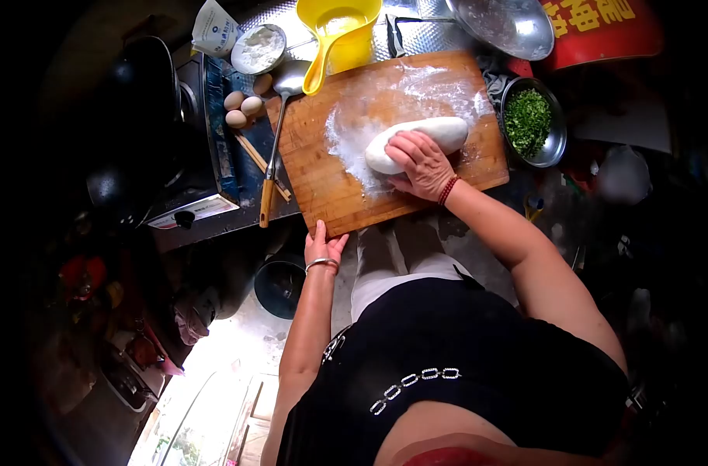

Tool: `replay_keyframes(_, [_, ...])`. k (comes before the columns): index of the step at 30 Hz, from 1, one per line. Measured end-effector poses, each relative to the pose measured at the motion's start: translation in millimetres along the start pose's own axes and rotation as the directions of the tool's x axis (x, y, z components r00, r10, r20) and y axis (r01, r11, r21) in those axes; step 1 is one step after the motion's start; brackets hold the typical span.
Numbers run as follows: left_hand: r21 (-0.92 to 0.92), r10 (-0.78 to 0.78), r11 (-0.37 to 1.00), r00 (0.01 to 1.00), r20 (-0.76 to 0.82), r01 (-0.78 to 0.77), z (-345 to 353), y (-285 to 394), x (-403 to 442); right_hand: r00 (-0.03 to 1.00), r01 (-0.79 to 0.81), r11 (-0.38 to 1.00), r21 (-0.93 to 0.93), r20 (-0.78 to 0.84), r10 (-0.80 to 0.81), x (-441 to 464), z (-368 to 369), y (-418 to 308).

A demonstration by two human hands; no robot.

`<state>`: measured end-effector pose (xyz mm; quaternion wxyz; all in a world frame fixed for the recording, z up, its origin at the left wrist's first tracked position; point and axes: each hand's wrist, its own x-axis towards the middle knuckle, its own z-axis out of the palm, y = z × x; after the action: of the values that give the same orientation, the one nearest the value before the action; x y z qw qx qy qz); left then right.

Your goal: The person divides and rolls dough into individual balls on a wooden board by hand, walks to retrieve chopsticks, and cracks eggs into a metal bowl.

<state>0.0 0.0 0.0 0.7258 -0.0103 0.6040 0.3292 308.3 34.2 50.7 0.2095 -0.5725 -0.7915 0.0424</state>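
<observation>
A long, smooth roll of white dough [452, 133] lies on a floured wooden cutting board [323, 171]. My right hand [422, 165], with a red beaded bracelet at the wrist, is curled over the dough's near left part, fingers wrapped across its top. At the board's near left corner, my left hand [324, 247] grips the edge with the thumb laid on top; part of its fingers is below the wood. White flour [425, 87] is spread over the far half of the board and around the dough.
Along the back are a bowl of flour [259, 48], a yellow ladle [323, 58] and a metal bowl [505, 27]. A spatula [275, 147] overlaps the board's left side, near several eggs [236, 119] and chopsticks [253, 152]. Chopped greens [527, 123] fill a bowl at right.
</observation>
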Motion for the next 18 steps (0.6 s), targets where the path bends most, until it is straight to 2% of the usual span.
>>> replay_keyframes(1, [-0.006,-0.019,1.000,1.000,0.014,0.019,2.6,-5.8,-5.7,1.000,-0.010,1.000,-0.006,0.016,0.010,-1.6,-10.4,-4.1])
replay_keyframes(2, [-0.011,-0.038,0.999,0.999,0.029,0.038,4.9,-10.8,-11.6,0.996,-0.086,0.995,-0.049,0.023,0.087,12.0,-16.3,2.1])
replay_keyframes(3, [-0.001,-0.037,0.999,0.999,-0.002,0.037,-2.6,-4.3,-1.9,0.988,-0.145,0.989,-0.037,0.050,0.147,36.1,2.5,12.4])
replay_keyframes(4, [0.006,-0.029,1.000,1.000,-0.002,0.029,2.5,-1.1,3.1,0.924,-0.290,0.951,-0.107,0.228,0.307,64.8,-0.3,21.4])
replay_keyframes(5, [0.023,-0.013,1.000,1.000,-0.015,0.013,0.4,7.2,4.0,0.929,-0.331,0.943,-0.034,0.162,0.332,83.7,10.6,26.7])
replay_keyframes(7, [0.044,0.024,0.999,0.998,0.050,-0.026,1.0,15.8,15.7,0.907,-0.416,0.897,-0.153,-0.146,0.395,112.6,28.1,37.8])
replay_keyframes(10, [0.015,0.001,1.000,0.999,0.038,-0.001,-2.8,7.6,8.8,0.790,-0.592,0.805,-0.044,0.166,0.590,98.4,3.4,6.5])
replay_keyframes(11, [0.002,-0.001,1.000,1.000,0.024,0.001,-2.6,6.5,8.6,0.828,-0.541,0.841,-0.013,0.167,0.535,84.1,-6.4,-9.4])
replay_keyframes(12, [0.010,-0.007,1.000,1.000,0.016,0.007,-3.7,6.6,8.3,0.933,-0.358,0.933,-0.022,-0.033,0.357,60.1,-3.3,-20.5])
replay_keyframes(14, [0.022,-0.016,1.000,1.000,0.018,0.016,-4.0,10.8,7.3,0.975,-0.184,0.983,-0.012,-0.131,0.181,17.5,-13.2,-49.3])
replay_keyframes(17, [0.035,-0.019,0.999,0.999,0.034,0.018,-5.5,10.0,7.5,0.987,-0.134,0.991,-0.022,0.090,0.135,-35.2,-6.2,-65.9])
replay_keyframes(18, [0.049,-0.019,0.999,0.999,0.039,0.017,-7.8,10.0,7.0,0.984,-0.153,0.988,0.002,0.097,0.152,-34.1,-2.7,-63.2])
